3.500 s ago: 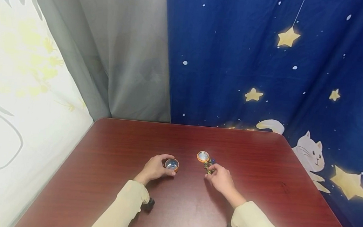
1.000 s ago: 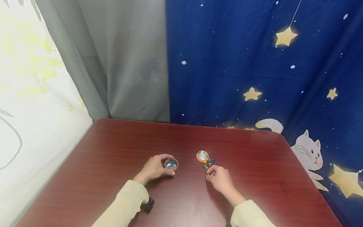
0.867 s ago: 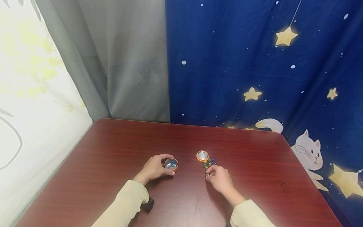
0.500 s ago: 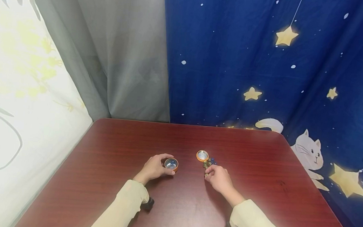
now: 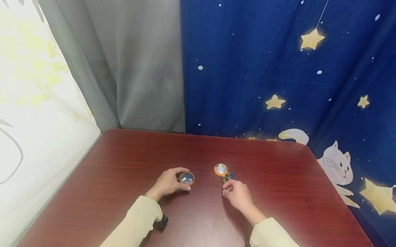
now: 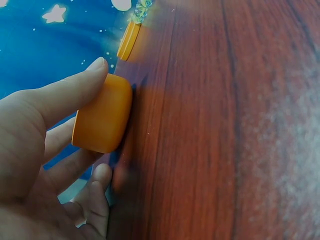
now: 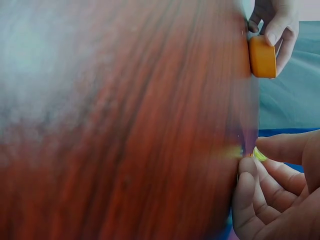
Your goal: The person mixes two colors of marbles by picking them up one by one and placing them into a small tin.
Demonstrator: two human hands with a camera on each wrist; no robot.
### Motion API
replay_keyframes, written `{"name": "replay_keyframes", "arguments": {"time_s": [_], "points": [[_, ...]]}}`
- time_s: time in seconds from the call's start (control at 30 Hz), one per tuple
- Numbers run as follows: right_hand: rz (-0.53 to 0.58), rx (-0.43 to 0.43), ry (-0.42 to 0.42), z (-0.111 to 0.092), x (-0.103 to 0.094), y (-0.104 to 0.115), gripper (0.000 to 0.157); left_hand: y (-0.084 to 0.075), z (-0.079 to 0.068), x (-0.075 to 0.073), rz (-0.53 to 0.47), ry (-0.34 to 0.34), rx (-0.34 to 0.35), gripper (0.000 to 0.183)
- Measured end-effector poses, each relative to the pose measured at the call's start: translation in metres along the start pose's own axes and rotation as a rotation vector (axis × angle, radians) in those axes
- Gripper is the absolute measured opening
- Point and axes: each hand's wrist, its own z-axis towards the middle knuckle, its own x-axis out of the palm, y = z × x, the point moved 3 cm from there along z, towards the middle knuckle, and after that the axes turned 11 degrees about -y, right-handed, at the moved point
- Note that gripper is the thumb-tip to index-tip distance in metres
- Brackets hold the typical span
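My left hand [image 5: 167, 182] grips an orange round tin [image 6: 102, 117] between thumb and fingers, upright on the table. The tin is uncovered; its silvery inside shows a small dark blue spot, too small to make out. My right hand [image 5: 239, 195] is by a cluster of small beads [image 5: 228, 177], some yellow-green and some blue. Its thumb and fingertips pinch a translucent yellow-green bead [image 7: 259, 154], mostly hidden by the fingers, low over the tabletop. An orange lid [image 5: 220, 170] lies inside-up, right beside the beads.
The reddish-brown wooden table [image 5: 141, 150] runs back to a grey curtain [image 5: 150, 59] and a blue star-patterned curtain [image 5: 236, 65]. A white patterned cloth [image 5: 28, 134] hangs along the left side.
Compared with 3.5 seconds ago, my right fingertips have come slightly nearer to me, from the cluster to a bead at its near side. My left hand and the tin stay put.
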Motion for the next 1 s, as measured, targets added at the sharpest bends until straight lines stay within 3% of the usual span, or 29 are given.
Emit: {"name": "replay_keyframes", "arguments": {"time_s": [1.0], "points": [[0.005, -0.021, -0.010, -0.0038, 0.0043, 0.0078, 0.015, -0.0026, -0.0017, 0.0001, 0.009, -0.005, -0.008, 0.060]]}}
